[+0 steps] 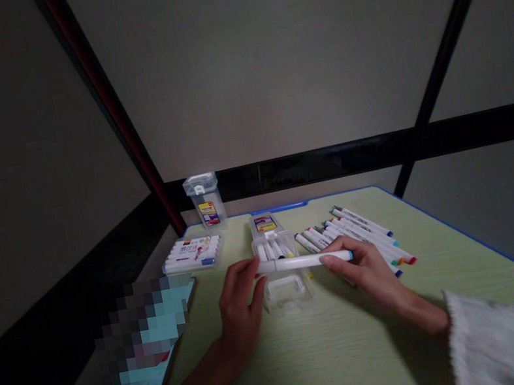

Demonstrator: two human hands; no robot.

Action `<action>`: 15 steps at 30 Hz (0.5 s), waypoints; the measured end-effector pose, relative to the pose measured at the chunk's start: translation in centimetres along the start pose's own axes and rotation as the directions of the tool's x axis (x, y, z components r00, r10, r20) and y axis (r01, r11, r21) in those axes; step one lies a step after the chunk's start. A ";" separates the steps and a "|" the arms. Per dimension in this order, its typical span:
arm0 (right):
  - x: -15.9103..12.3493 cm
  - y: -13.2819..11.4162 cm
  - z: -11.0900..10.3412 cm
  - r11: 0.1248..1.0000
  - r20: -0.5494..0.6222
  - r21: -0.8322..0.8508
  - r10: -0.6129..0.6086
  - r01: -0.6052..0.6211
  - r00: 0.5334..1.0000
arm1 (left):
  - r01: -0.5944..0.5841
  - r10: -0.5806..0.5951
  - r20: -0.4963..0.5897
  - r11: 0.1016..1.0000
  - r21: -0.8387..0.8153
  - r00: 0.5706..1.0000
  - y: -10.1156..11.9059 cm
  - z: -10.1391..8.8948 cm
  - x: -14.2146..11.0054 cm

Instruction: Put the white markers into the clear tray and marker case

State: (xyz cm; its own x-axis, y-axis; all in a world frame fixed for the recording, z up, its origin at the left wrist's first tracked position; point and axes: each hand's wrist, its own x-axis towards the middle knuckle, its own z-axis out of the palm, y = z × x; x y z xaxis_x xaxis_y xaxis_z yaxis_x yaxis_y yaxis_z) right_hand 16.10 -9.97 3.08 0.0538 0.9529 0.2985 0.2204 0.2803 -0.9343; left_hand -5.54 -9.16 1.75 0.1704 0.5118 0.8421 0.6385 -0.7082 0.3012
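Note:
A white marker point(299, 262) with a blue-tipped right end lies level in the air between my hands. My right hand point(362, 267) grips it near the blue end with thumb and fingers. At its greyish left end, the fingertips of my left hand point(242, 308) are closed about the marker, the thumb just below. Behind and under the marker sits an open clear plastic case point(290, 306), its lid folded toward me and several markers standing inside. To the right, several loose white markers point(362, 227) with coloured ends lie in a spread pile, partly hidden by my right hand.
A lidded clear container point(206, 201) stands at the back left of the table point(289, 373). In front of it lies a flat pack of markers point(193, 254). A light-blue flat object point(165, 321), partly pixelated, rests at the left edge. Walls rise behind and left.

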 end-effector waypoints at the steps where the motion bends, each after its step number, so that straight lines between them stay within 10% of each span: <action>1: 0.1 0.0 0.0 0.999 0.005 0.031 0.028 -0.028 1.000 | -0.025 0.025 0.009 1.000 -0.012 1.000 0.1 0.0 -0.1; 15: 0.0 -0.2 0.5 0.928 0.093 0.339 0.129 -0.153 0.987 | -0.253 0.257 0.103 0.966 -0.049 0.961 0.8 0.2 -0.7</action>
State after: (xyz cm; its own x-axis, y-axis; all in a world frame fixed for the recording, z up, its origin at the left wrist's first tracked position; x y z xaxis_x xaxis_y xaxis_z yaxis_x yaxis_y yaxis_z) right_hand 15.56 -9.95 3.14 -0.0092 0.9877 0.1559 -0.1334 0.1533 -0.9791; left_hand -4.97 -9.98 1.26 0.4052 0.3600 0.8404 0.5371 -0.8376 0.0998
